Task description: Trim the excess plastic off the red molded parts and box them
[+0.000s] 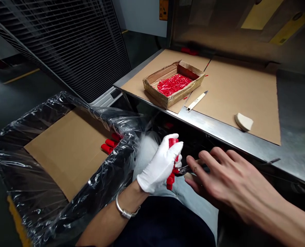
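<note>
My left hand, in a white glove, is closed around a red plastic part. The part stands roughly upright, its top and lower end showing past the fingers. Bare and partly curled, my right hand grips a pair of pliers. Their metal jaws touch or nearly touch a small stub on the side of the red part. My palm and fingers hide most of the handles.
A cardboard tray of small red pieces sits on the cardboard-covered metal table. Nearby lie a craft knife and a whitish block. At left, a plastic-lined bin holds a cardboard sheet and several red parts.
</note>
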Tool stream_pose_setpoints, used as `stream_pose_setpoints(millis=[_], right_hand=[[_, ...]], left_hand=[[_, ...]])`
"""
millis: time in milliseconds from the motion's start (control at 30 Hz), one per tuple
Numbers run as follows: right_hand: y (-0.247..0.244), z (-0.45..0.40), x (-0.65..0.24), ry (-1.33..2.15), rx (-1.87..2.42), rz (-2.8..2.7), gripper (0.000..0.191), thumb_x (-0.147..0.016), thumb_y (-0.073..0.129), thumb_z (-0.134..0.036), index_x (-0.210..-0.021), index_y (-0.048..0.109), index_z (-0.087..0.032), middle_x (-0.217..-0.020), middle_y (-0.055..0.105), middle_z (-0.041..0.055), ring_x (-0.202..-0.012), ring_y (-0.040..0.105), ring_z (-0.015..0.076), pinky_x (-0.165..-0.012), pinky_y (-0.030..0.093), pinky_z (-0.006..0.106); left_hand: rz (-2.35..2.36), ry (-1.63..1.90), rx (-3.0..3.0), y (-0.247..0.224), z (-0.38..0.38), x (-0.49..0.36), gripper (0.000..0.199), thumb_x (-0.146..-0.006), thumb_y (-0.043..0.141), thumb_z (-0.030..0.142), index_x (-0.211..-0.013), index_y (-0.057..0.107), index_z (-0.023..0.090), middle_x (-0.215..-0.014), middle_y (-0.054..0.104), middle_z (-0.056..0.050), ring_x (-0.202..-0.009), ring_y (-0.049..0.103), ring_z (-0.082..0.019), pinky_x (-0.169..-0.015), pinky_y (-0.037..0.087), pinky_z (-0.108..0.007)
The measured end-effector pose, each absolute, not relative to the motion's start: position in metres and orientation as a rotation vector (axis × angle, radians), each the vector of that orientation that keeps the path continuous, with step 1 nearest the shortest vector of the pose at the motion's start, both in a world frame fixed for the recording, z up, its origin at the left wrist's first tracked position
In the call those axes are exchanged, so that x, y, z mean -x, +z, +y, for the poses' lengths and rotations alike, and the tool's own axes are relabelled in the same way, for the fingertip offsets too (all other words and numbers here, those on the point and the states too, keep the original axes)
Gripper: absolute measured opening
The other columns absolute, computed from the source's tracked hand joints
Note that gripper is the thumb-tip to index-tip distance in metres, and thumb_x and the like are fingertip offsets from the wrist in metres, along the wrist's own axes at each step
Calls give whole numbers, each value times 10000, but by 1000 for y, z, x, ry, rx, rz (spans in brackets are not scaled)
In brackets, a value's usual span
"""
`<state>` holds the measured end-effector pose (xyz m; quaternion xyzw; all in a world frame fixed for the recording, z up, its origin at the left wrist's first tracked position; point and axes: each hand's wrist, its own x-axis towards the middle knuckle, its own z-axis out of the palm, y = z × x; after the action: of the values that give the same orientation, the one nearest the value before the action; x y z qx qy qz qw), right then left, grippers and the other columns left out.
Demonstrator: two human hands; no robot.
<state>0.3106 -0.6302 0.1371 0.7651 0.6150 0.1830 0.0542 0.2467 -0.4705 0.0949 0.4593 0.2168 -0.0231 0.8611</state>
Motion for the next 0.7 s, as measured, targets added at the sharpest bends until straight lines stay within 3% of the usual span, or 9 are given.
stream_pose_setpoints(millis=[200, 400, 600, 700], right_hand=[[141, -627, -325, 547, -2222, 2069, 281, -969, 468, -388, -986, 676, -201, -726, 584, 61, -663, 482, 206, -582, 294, 374], [140, -629, -330, 575, -2170, 2125, 325, -1006, 406, -378, -968, 667, -188, -693, 581, 45, -608, 473, 179, -535, 250, 367], [141, -628, -327, 530, -2289, 1949, 339, -991, 414, -384, -948, 687, -186, -672, 557, 52, -605, 478, 184, -581, 278, 369], [146, -626, -331, 519, -2257, 1952, 364, -994, 403, -379, -1060, 685, -159, -743, 597, 76, -679, 502, 205, -620, 304, 376]], left_hand=[[419, -212, -939, 96, -466, -252, 400, -811, 697, 421, -1085, 496, 211, -657, 404, 78, -507, 354, -51, -487, 274, -190], [356, -288, -1006, 96, -465, -258, 326, -793, 701, 408, -954, 525, 186, -616, 397, 73, -489, 343, -58, -465, 253, -198], [385, -104, -934, 91, -470, -263, 344, -830, 670, 382, -1044, 458, 218, -649, 401, 85, -489, 341, -47, -475, 241, -186], [372, -71, -916, 91, -469, -266, 327, -848, 648, 365, -1054, 445, 214, -651, 403, 85, -490, 343, -49, -481, 256, -189]])
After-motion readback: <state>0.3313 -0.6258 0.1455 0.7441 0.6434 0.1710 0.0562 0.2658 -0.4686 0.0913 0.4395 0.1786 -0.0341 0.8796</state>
